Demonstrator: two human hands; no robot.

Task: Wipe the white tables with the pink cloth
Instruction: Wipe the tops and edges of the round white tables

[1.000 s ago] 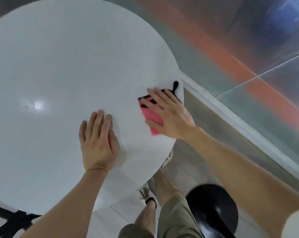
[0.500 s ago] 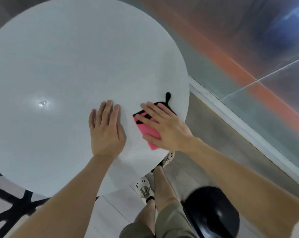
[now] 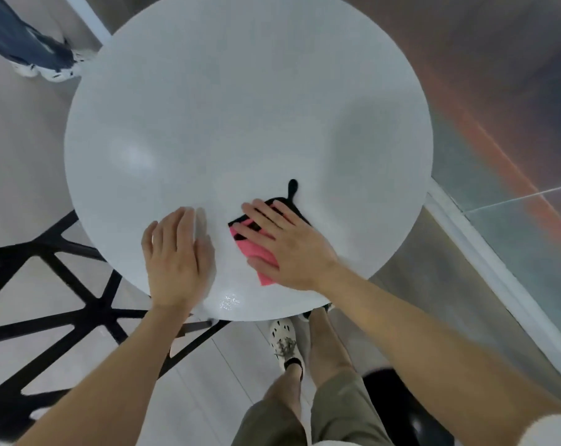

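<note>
The pink cloth (image 3: 252, 249) lies near the near edge of the round white table (image 3: 240, 107). The right hand (image 3: 285, 243) presses flat on it, fingers straight. The left hand (image 3: 176, 262) rests flat beside it on the table

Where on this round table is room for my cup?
The far half of the white table is bare, from its rim to the black loop of the pink cloth. Left of the left hand, to the rim, is free. The near edge is crowded: both hands lie there, the right hand pressing the cloth.
</note>
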